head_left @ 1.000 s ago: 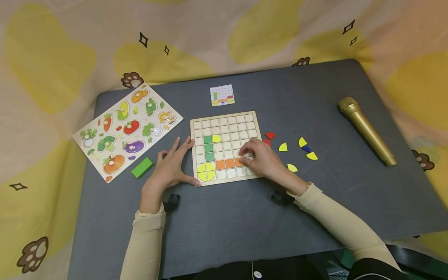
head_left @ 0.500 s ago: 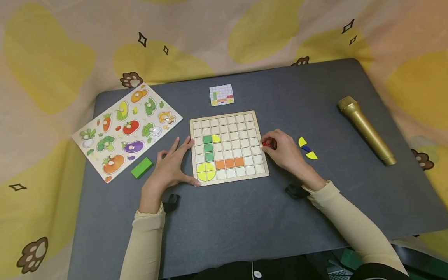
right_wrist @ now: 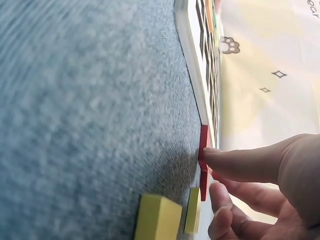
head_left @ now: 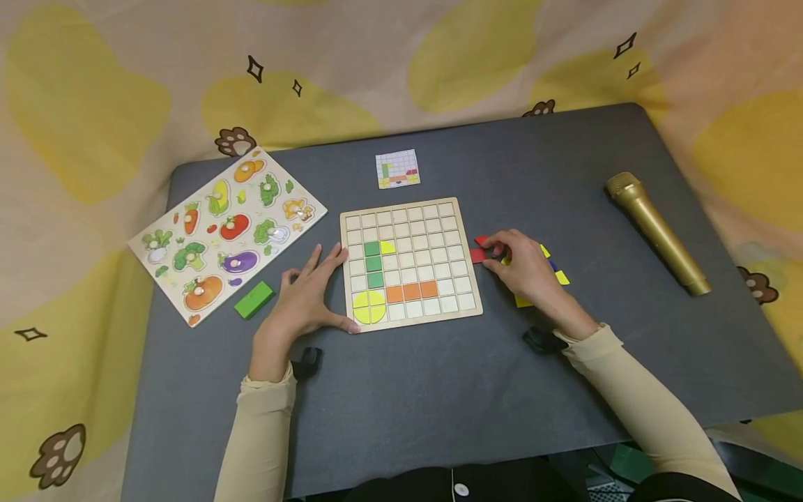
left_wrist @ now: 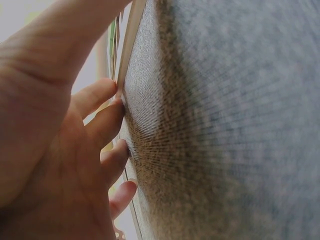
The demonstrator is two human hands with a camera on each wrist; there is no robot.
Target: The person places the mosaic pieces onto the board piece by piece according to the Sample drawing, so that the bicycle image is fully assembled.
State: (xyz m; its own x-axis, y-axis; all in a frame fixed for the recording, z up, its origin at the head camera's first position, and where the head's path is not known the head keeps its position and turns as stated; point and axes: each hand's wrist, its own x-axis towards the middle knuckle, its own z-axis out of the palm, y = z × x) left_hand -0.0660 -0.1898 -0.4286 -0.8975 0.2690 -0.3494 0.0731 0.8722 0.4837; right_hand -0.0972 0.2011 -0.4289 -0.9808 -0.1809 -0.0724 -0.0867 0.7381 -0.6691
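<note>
A left hand (head_left: 304, 303) lies spread, thumb and fingertips apart, touching the left rim of a wooden grid board (head_left: 419, 241). The right hand (head_left: 517, 261) is curled just beyond the board's right rim. In the right wrist view its thumb touches one of two red pieces (head_left: 478, 256), with the other fingers bent close by; I cannot tell whether they pinch it.

The board lies flat between the hands. On its left-hand-side cells are green squares (head_left: 373, 264), yellow quarter circles (head_left: 376, 299) and a row of orange squares (head_left: 410, 292). More yellow pieces (head_left: 562, 278) and a blue piece (head_left: 553, 265) lie around the right hand, partly hidden by it.

Just left of the left hand is a green block (head_left: 254, 300), with a vegetable picture board (head_left: 212, 247) past it. A small grid card (head_left: 398, 169) lies ahead of both hands, and a gold microphone (head_left: 659, 236) well to the right of the right hand. The worktop (head_left: 401, 397) is dark grey; behind it hangs cream-and-yellow fabric (head_left: 370, 42) with paw prints.
</note>
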